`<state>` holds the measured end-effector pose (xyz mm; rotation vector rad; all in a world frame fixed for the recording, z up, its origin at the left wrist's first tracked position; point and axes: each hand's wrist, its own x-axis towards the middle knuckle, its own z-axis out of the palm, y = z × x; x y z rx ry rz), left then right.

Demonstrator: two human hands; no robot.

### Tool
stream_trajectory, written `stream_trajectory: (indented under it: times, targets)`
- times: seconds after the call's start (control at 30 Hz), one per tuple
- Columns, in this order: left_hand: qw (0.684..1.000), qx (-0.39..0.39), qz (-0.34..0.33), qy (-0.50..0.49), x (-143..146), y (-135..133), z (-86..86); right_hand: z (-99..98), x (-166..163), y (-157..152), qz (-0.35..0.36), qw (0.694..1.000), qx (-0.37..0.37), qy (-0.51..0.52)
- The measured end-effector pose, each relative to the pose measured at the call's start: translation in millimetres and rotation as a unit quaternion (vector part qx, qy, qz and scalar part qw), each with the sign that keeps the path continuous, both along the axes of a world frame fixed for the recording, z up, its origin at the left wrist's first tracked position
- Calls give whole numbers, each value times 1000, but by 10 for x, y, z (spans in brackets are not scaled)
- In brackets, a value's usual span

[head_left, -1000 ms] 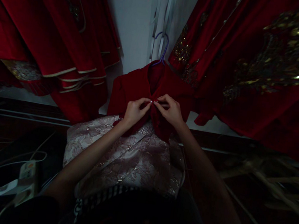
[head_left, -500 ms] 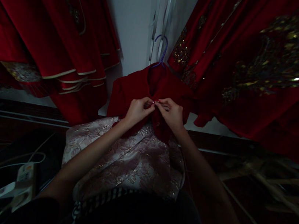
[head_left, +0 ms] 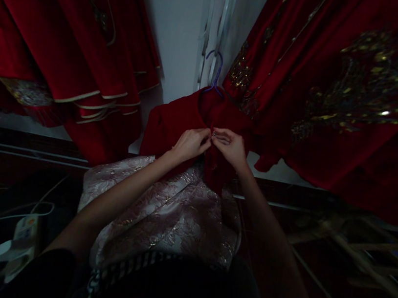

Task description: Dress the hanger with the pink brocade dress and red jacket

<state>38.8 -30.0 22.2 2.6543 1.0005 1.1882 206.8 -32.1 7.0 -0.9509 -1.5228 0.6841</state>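
A small dark red jacket (head_left: 167, 125) hangs on a purple hanger (head_left: 214, 70) in front of me. My left hand (head_left: 191, 144) and my right hand (head_left: 231, 147) meet at its front opening just below the collar. Both pinch the red cloth, fingertips touching around a tiny shiny fastener (head_left: 214, 133). Below the jacket spreads a pale pink brocade skirt (head_left: 170, 219) with a floral pattern.
Long red garments with cream trim (head_left: 68, 51) hang at the left. Red garments with gold embroidery (head_left: 360, 83) hang at the right. A white wall (head_left: 179, 23) shows between them. A white power strip and cables (head_left: 13, 241) lie on the dark floor at lower left.
Both hands have crept slightly up the jacket front toward the collar and drawn closer together. The view has shifted a little.
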Motion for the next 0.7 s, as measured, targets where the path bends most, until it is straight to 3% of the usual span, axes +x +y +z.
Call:
stream_trajectory:
  times: [0.13,0.23,0.37,0.47,0.53,0.6,0.7]
  targets:
    - [992,-41,-3,-118,81,-31,-137,-151,-47,-141,31,999,-9,-15]
    - [969,-100,-9,-226,121,-47,-278,-325,-11,-337,42,998,2,-47]
    - [930,-158,2,-331,199,-89,-576,-439,287,-532,-74,994,-20,-74]
    - [913,-175,64,-363,286,-125,-866,-321,533,-649,-122,982,-45,-139]
    - [909,-185,93,-362,324,-144,-1015,-179,591,-747,-106,983,-42,-140]
    - [915,-195,86,-343,315,-170,-1085,-44,547,-850,-61,991,-40,-115]
    - [924,-178,83,-328,190,-238,-1049,66,367,-954,-5,996,-39,-78]
